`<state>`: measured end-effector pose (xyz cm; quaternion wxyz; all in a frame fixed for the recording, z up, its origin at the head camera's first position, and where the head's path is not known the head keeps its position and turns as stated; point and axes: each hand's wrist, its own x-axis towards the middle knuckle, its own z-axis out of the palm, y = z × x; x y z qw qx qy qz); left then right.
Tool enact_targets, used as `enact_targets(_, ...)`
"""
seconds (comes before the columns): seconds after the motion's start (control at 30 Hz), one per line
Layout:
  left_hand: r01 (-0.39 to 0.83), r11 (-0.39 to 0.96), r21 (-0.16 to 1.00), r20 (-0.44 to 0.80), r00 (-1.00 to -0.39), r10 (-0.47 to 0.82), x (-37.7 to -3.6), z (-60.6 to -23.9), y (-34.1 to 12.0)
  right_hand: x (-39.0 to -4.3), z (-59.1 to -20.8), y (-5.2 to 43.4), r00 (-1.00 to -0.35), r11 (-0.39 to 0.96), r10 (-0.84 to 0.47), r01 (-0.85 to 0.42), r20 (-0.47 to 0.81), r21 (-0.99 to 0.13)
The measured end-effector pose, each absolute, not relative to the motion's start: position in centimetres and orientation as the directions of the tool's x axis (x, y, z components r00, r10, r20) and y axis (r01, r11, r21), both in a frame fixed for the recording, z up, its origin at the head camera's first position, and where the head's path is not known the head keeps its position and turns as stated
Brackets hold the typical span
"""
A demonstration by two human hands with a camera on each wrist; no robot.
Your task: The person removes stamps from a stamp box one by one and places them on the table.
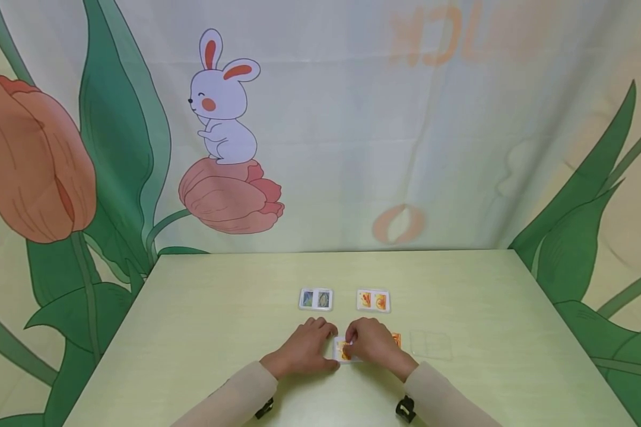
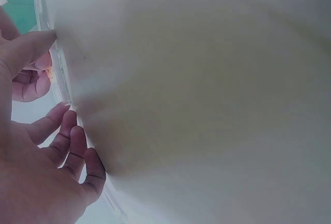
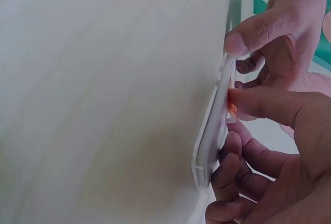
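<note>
A small clear tray lies near the table's front, an orange picture card at its left half. My left hand spans its left end, thumb at the lower corner and fingertips at the upper one. Over the tray, my right hand pinches the orange card between thumb and fingers. In the right wrist view this card stands tilted at the tray's surface. The right hand covers the tray's right half. Another orange card peeks out beyond that hand.
Behind the hands lie a clear tray with two dark blue-green pictures and one with two orange pictures. A transparent tray lies right of the right hand. A printed curtain hangs along the table's back edge.
</note>
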<state>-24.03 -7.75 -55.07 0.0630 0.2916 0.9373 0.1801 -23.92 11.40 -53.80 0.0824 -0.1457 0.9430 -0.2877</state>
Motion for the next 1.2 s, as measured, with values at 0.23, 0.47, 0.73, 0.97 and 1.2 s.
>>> enact_targets(0.23, 0.52, 0.767, 0.376, -0.022, -0.822, 0.569, -24.0, -55.0, -7.8, -24.1, -54.1, 11.5, -0.937, 0.769, -0.34, -0.229, -0.079, -0.597)
enact_targets(0.47, 0.513, 0.771, 0.378, -0.032, -0.825, 0.565, -24.1, -55.2, -7.8, -24.2, -54.4, 11.5, -0.939, 0.756, -0.341, -0.246, -0.045, -0.606)
enact_targets(0.73, 0.506, 0.774, 0.381, -0.043, -0.827, 0.561, -24.1, -55.2, -7.8, -24.3, -54.7, 11.7, -0.943, 0.727, -0.331, -0.234, -0.03, -0.645)
enact_targets(0.97, 0.5, 0.774, 0.389, -0.054, -0.826, 0.561, -24.0, -55.1, -7.8, -24.6, -55.0, 11.8, -0.944, 0.694, -0.328, -0.22, -0.03, -0.685)
enact_targets(1.2, 0.5, 0.772, 0.394, -0.053, -0.826, 0.562, -24.1, -55.0, -7.7, -24.5, -54.8, 11.7, -0.946, 0.701, -0.325, -0.227, -0.02, -0.676)
